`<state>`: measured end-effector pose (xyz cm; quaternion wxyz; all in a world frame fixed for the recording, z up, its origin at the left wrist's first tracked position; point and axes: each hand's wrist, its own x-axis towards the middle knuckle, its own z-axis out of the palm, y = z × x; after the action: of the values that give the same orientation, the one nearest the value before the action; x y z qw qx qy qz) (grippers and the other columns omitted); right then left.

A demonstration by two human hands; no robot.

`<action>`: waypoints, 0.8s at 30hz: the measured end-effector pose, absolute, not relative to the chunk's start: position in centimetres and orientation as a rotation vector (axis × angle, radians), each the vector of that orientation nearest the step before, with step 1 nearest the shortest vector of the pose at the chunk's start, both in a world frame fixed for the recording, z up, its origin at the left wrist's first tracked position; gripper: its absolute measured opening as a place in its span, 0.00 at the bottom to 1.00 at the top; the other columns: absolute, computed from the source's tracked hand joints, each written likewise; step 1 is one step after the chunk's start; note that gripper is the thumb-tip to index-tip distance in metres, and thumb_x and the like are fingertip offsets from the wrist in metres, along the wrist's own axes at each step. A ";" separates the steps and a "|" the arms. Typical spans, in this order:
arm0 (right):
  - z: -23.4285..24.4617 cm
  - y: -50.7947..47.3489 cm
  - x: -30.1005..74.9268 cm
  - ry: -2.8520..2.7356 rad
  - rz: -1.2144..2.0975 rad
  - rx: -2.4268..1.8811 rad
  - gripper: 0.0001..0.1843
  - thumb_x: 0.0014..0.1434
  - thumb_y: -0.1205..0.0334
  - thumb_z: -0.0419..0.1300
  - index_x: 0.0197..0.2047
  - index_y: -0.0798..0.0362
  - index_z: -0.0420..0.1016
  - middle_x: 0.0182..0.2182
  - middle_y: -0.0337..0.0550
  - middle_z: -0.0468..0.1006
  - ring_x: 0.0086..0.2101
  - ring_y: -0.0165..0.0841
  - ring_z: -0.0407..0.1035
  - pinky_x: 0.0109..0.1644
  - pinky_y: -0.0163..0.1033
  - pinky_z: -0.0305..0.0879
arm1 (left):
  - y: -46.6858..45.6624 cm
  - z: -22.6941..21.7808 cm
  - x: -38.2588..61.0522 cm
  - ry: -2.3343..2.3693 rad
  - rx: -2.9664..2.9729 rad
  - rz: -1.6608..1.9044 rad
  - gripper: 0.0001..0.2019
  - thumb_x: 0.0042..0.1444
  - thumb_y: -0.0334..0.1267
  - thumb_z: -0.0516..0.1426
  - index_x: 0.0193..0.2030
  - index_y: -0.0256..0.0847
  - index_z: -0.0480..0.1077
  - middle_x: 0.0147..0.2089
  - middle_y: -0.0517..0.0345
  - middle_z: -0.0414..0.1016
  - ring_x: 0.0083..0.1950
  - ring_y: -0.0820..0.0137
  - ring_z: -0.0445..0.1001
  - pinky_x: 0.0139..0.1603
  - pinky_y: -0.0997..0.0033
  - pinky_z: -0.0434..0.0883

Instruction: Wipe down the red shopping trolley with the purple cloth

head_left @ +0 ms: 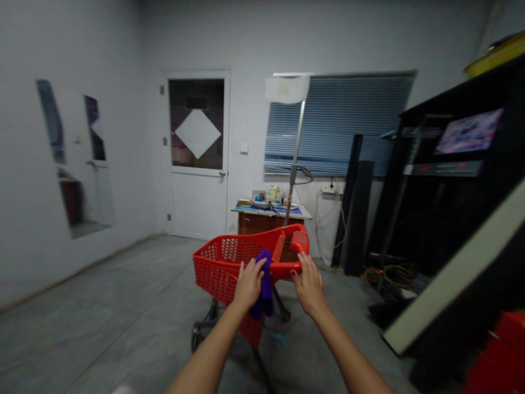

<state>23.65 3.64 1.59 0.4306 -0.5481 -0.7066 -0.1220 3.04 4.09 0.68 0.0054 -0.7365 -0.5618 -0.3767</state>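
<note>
A red plastic shopping cart (213, 271) stands on the floor in front of me, its perforated basket pointing left. A purple cloth (266, 284) hangs over the near rim of the basket. My left hand (249, 284) is closed on this cloth at the rim, fingers bent over it. On the cart's red handle (285, 269), my right hand (309, 282) grips the right end beside the rounded corner piece. The palm sides of both hands are hidden. A metal pole (298, 137) with a white sign rises behind the cart handle.
A small wooden table (262, 221) with bottles and papers stands against the back wall, left of dark upright panels (359, 219). A black rack (451, 208) with a screen and cables (394, 276) is at right. A closed door (199, 202) and mirror (77, 164) are at left.
</note>
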 end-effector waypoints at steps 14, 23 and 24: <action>1.5 4.5 21.1 -1.860 -0.325 -1.252 0.31 0.70 0.45 0.37 0.67 0.51 0.59 0.65 0.49 0.63 0.65 0.39 0.54 0.66 0.52 0.53 | 3.9 2.2 1.5 -1.688 -2.356 -1.261 0.20 0.68 0.41 0.45 0.64 0.52 0.63 0.65 0.56 0.69 0.69 0.65 0.61 0.72 0.41 0.46; 1.2 4.4 19.6 -1.848 -0.291 -1.284 0.34 0.69 0.42 0.41 0.70 0.53 0.54 0.67 0.50 0.59 0.67 0.40 0.49 0.67 0.52 0.53 | 3.1 3.2 2.8 -1.709 -2.289 -1.268 0.19 0.68 0.40 0.45 0.62 0.48 0.66 0.63 0.53 0.71 0.67 0.64 0.63 0.71 0.44 0.49; 1.2 4.3 19.6 -1.846 -0.285 -1.280 0.34 0.69 0.42 0.40 0.69 0.52 0.54 0.67 0.50 0.59 0.67 0.40 0.49 0.67 0.52 0.53 | 2.8 3.4 3.4 -1.665 -2.321 -1.261 0.19 0.68 0.41 0.45 0.63 0.49 0.65 0.63 0.53 0.70 0.67 0.64 0.63 0.72 0.44 0.49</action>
<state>19.62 4.33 1.25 0.4246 -0.5117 -0.7382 -0.1138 3.40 2.77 3.43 0.0098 -0.7432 -0.5334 -0.4037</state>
